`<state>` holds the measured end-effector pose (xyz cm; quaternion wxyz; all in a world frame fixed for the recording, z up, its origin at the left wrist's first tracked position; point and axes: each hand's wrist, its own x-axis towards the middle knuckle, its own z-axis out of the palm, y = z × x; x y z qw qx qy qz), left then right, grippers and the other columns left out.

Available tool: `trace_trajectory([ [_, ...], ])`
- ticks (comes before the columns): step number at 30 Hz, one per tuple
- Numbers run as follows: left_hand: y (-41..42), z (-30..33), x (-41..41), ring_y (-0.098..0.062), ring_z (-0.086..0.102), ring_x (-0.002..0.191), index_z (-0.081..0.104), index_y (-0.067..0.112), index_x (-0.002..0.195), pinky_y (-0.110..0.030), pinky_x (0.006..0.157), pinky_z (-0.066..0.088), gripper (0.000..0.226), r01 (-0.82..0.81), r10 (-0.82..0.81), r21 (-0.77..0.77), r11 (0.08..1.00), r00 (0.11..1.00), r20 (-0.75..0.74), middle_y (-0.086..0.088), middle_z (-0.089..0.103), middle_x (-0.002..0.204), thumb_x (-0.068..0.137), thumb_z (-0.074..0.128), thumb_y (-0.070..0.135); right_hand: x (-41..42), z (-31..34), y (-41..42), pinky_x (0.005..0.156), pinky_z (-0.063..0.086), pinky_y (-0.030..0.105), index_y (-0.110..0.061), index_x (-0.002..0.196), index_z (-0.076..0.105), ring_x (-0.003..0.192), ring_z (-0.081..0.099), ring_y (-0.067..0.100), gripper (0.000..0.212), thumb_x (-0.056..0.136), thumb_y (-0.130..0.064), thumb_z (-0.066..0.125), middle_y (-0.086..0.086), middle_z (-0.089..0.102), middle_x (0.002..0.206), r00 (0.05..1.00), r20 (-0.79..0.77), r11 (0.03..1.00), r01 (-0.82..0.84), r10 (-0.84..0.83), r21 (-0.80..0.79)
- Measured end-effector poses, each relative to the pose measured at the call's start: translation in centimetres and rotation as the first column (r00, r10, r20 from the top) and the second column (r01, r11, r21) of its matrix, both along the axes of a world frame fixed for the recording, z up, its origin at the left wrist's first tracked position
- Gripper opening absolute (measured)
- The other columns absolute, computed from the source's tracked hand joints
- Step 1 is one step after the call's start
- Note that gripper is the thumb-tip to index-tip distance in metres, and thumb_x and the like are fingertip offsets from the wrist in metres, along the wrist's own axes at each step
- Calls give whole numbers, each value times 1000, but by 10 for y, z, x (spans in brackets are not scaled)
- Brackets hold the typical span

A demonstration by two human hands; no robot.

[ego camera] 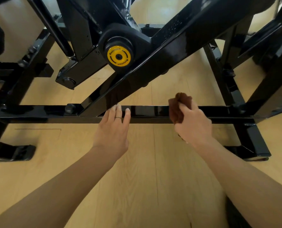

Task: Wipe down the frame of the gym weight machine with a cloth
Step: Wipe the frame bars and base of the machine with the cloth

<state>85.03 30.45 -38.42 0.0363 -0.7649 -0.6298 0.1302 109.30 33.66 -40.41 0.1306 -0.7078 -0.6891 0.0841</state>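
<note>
right hand [193,125], centre right of frame: fingers clamped on crumpled soft brown cloth [179,106], pressed against glossy black horizontal steel frame bar [145,112]. left hand [113,127], centre: fingers straight, apart, touching bar. cloth likely light, limp; best bunched in the palm.

Pale wood-plank floor [137,178] with thin seams between boards; directly on it, the glossy black machine frame [38,111], standing on flat black feet, one at left [20,153], one at right [245,152]
</note>
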Motion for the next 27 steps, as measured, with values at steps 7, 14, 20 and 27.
trace_trajectory([
  [7,3,-8,16,-29,-5,157,-12,15,161,-43,128,3,83,93,-88,-75,993,994,69,-11,-12,170,103,45,30,-54,-4,-3,99,54,42,-26,148,45,121,50,27,70,86,-28,78,7,26,159,990,32,991,135,-134,-22],
  [14,1,-8,14,-25,-9,157,-14,18,161,-36,125,3,91,81,-71,-103,991,992,102,-5,-13,170,100,52,31,-92,-10,6,90,54,36,-32,151,41,114,53,21,65,93,-36,70,2,30,159,971,-17,971,-239,239,12],
  [20,7,2,21,-23,-1,158,-9,16,162,-33,125,11,84,91,-80,-121,988,993,93,-6,-9,170,103,48,38,33,-6,2,88,54,33,-31,149,44,107,57,20,66,90,-35,73,1,43,144,998,40,999,-52,52,-8],
  [27,7,4,26,-24,1,158,-6,16,162,-36,124,17,88,52,-32,-161,986,992,125,-6,-7,170,100,51,41,18,-2,-4,104,52,46,-29,152,43,124,51,28,73,86,-31,76,6,23,160,971,23,962,239,-238,-134],
])
